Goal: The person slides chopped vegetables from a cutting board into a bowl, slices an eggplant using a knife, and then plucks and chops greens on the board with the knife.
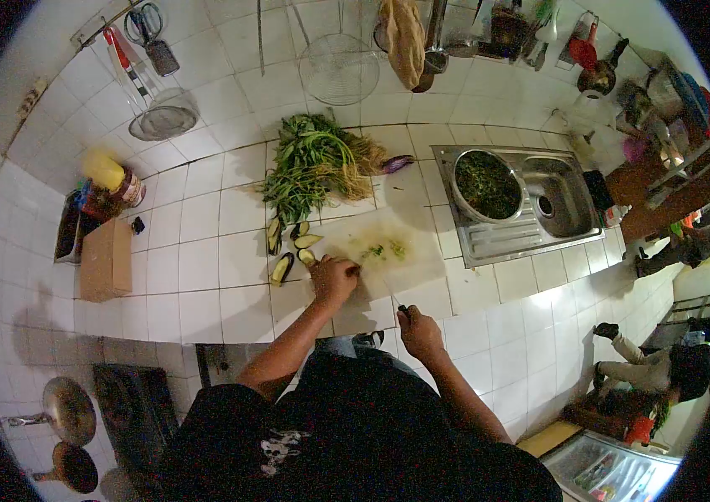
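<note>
My right hand (pixel 420 332) is wrapped round the dark handle of a knife (pixel 394 300), its blade pointing toward the cutting board (pixel 422 251). Over the board's left part, my left hand (pixel 336 280) has its fingers curled down on a small dark-skinned piece that looks like eggplant, mostly hidden. Several cut eggplant pieces (pixel 281 268) lie on the tiles left of that hand, pale flesh showing on some. Chopped green bits (pixel 377 250) are scattered on the board. Behind it lies a big bunch of leafy greens (pixel 309 163) with roots, beside a purple eggplant (pixel 398 164).
A metal pot of chopped greens (pixel 487 186) sits on the steel sink (pixel 557 184) at right. A cardboard box (pixel 107 259) and a yellow-lidded jar (pixel 117 177) stand at left. Strainers (pixel 164 121) and utensils hang on the wall. Another person (pixel 664 368) is at far right.
</note>
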Available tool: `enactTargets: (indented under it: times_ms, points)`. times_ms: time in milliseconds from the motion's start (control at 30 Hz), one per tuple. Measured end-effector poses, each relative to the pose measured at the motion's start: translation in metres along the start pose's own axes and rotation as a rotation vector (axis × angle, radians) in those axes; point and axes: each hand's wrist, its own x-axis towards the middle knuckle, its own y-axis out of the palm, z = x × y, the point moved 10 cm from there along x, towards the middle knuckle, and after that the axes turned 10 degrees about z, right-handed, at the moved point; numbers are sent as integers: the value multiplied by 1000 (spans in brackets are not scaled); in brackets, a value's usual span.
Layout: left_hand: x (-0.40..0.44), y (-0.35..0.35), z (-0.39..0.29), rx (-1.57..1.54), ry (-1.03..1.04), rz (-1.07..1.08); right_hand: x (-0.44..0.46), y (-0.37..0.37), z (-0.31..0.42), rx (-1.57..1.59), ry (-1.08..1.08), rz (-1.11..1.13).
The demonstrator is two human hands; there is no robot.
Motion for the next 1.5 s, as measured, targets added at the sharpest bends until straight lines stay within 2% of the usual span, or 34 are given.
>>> enactTargets:
  times_ms: [33,100,333,400,533,600,733,833,900,1000,1133,1233,1333,1400,1500]
  points:
    - [2,1,1,1,-6,1,0,3,-1,0,-2,6]
    - [7,-10,-11,77,50,-112,0,10,-23,46,160,22]
    - [11,-6,-3,44,-12,-99,-1,19,-27,63,168,65]
    - [9,-4,-4,56,-22,-71,0,12,-11,58,61,35]
    - [10,-1,-7,100,-13,-51,19,19,-29,86,98,-31]
    - [3,-10,-15,69,40,-108,25,18,-33,68,139,-9]
    - [-4,-15,-12,11,-23,-62,16,18,-35,65,104,10]
    - [-7,-18,-7,41,-62,-94,4,12,-25,70,55,22]
    - [-6,-15,-3,3,-40,-98,-5,5,-4,-43,4,77]
    - [-1,-7,2,-30,-27,-73,5,20,-22,-8,91,61]
    - [-2,-11,-9,60,-11,-44,22,22,-27,-16,99,27]
    - [-8,-21,-21,140,78,-142,28,13,-23,77,68,-12]
    - [-6,-14,-12,103,75,-157,22,10,-25,70,93,13]
    - [1,-8,2,34,-4,-103,15,10,-25,94,87,38]
    - [1,-11,4,86,-38,-110,6,12,-24,78,97,61]
